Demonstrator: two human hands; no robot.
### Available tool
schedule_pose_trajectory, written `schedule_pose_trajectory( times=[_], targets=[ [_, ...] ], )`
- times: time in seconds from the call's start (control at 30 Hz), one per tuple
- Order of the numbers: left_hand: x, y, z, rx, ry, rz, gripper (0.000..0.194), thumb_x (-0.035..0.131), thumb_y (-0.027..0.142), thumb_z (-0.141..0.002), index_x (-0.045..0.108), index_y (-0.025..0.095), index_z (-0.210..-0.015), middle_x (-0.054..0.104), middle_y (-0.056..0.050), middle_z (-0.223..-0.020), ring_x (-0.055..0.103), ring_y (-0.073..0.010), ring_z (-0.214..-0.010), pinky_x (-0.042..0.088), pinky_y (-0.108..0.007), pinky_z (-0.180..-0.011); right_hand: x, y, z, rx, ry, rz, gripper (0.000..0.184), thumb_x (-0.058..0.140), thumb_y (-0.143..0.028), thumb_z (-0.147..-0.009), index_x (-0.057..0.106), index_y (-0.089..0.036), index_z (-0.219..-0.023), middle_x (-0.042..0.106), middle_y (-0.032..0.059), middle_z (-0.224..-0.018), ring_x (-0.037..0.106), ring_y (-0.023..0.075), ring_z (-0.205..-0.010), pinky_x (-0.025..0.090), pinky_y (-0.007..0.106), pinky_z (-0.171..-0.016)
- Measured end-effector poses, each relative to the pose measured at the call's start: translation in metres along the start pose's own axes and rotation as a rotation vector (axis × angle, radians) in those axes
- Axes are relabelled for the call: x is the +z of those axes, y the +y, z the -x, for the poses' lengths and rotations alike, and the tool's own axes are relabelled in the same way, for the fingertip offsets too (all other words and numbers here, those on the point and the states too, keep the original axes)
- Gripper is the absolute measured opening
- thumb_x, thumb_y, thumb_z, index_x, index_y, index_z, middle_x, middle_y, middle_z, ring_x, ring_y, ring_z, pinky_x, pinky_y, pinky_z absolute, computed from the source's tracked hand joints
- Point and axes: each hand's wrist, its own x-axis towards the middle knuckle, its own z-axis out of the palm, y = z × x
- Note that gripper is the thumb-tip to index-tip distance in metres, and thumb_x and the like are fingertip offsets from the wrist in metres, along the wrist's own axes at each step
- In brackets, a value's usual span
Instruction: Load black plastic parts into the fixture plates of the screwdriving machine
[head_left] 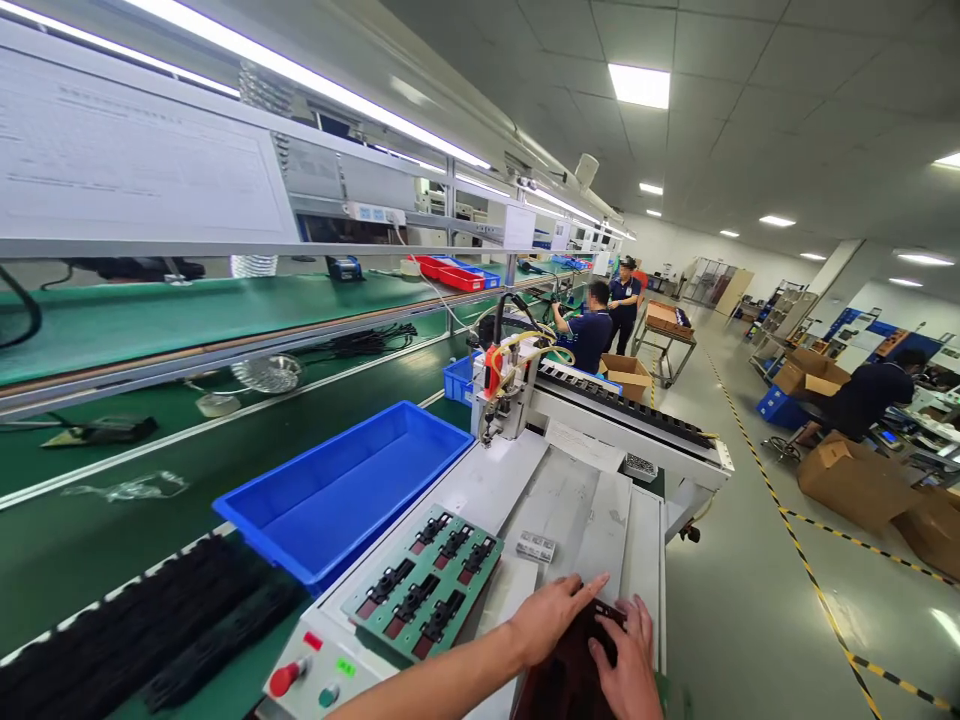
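Note:
A dark reddish-brown plate (pixel 559 685) with cut-outs lies at the front of the white machine's bed. My left hand (pixel 551 615) rests over its far left edge, index finger stretched to the right. My right hand (pixel 630 655) touches the plate's right side with thumb and fingers spread. Part of the plate is hidden beneath both hands. To the left of them, a green fixture plate (pixel 427 580) carries several black parts in two rows. A small silvery block (pixel 535 546) sits on the bed beyond my left hand.
The machine's head (pixel 499 390) and crossbeam (pixel 630 420) stand beyond the bed. A blue tray (pixel 360 490) is at the left, near stacked black parts (pixel 150 620). Red and green buttons (pixel 285 680) are at front left. Co-workers (pixel 589 325) work farther back; cartons (pixel 847 480) stand right.

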Motion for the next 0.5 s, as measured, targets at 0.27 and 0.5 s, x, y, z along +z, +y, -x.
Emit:
schedule_pose_trajectory(
  times=[0.27,0.5],
  targets=[
    [0.006,-0.02,-0.003,-0.095,0.019,0.171,0.11,0.082,0.022,-0.075,0.022,0.024,-0.167,0.062,-0.018,-0.152,0.05,-0.0376,-0.148,0.035,-0.058,-0.125,0.005,-0.013,-0.015,0.027,-0.033,0.064,0.043,0.076,-0.033,-0.081,0.08,-0.03,-0.124,0.054,0.0143,-0.156,0.036,0.0479,-0.152,0.041,0.065,-0.117],
    [0.044,-0.059,0.142,-0.125,0.336,0.48,0.036,0.054,0.05,-0.101,0.07,0.036,-0.13,0.081,-0.003,-0.115,0.073,-0.0246,-0.11,0.055,-0.037,-0.102,0.018,-0.029,-0.027,-0.01,0.075,0.021,0.025,0.082,-0.026,-0.08,0.086,-0.025,-0.104,0.064,0.0186,-0.141,0.046,0.0522,-0.142,0.04,0.069,-0.115]
  ],
)
